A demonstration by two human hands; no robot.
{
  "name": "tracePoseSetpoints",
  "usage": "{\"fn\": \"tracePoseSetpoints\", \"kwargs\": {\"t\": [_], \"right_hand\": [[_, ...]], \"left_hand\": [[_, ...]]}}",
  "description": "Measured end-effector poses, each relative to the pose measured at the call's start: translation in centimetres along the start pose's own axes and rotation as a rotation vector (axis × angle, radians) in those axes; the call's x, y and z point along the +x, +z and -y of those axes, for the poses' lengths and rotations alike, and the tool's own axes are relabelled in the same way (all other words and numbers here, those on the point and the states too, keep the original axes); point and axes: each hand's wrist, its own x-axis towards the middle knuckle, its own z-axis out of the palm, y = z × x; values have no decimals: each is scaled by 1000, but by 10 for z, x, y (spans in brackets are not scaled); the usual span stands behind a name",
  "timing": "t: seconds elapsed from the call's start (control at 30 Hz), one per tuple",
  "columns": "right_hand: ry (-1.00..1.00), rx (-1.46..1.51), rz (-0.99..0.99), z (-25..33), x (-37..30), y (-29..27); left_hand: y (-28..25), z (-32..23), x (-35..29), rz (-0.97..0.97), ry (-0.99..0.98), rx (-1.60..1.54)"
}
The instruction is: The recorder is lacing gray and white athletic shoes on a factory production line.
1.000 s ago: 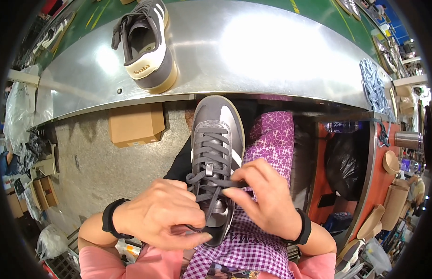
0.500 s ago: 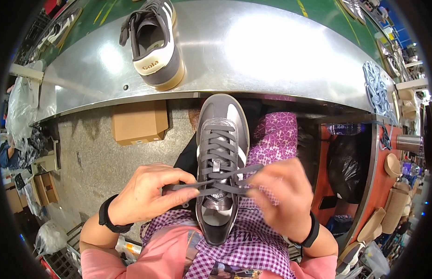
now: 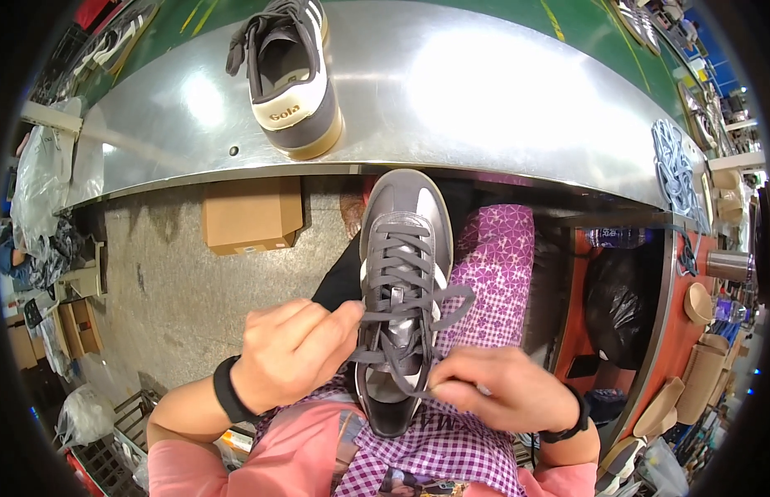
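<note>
A grey sneaker [image 3: 404, 192] with white side stripes lies across my lap, toe pointing away. Its dark grey shoelace [image 3: 461, 305] runs crisscross up the front, and a loose loop of it sticks out to the right. Beside the left of the shoe's opening, my left hand [image 3: 295, 352] is closed, with lace strands running into its fingertips. My right hand [image 3: 502, 383] pinches a length of the lace low at the right of the heel opening. Strands cross over the tongue between my hands.
A second sneaker [image 3: 306, 116] stands on the metal bench edge [image 3: 484, 137] in front of me. Bundled pale blue laces [image 3: 673, 166] lie at the bench's right end. A cardboard box [image 3: 251, 217] sits on the floor below; a red shelf unit [image 3: 660, 348] stands at my right.
My right hand has moved down and toward the heel, drawing a lace strand with it. A loop now shows on the right. My left hand has turned, its knuckles higher.
</note>
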Motion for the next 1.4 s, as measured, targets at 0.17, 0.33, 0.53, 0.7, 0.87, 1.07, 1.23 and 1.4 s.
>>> {"fn": "tracePoseSetpoints", "kwargs": {"t": [0.17,0.33,0.53,0.7,0.87,1.07,1.23,1.4], "right_hand": [[-356,268,-48,1,0,-2],[-321,345,156,11,-6,-25],[-72,-14,74,2,-5,-5],[-71,-140,-165,-7,-18,11],[-124,-419,-558,-4,15,9],[-214,-657,-627,-11,18,21],[-84,-225,-330,5,-5,4],[35,243,-371,-1,-10,7]], "left_hand": [[11,-2,-3,-54,-99,-168],[-4,-9,-2,162,-10,-156],[-21,10,9,522,102,-1076],[-43,6,9,589,-161,-1229],[-45,-9,18,849,-324,-403],[-35,-9,4,607,-42,-820],[-47,7,8,657,1,-1063],[-56,19,6,551,-69,-871]]}}
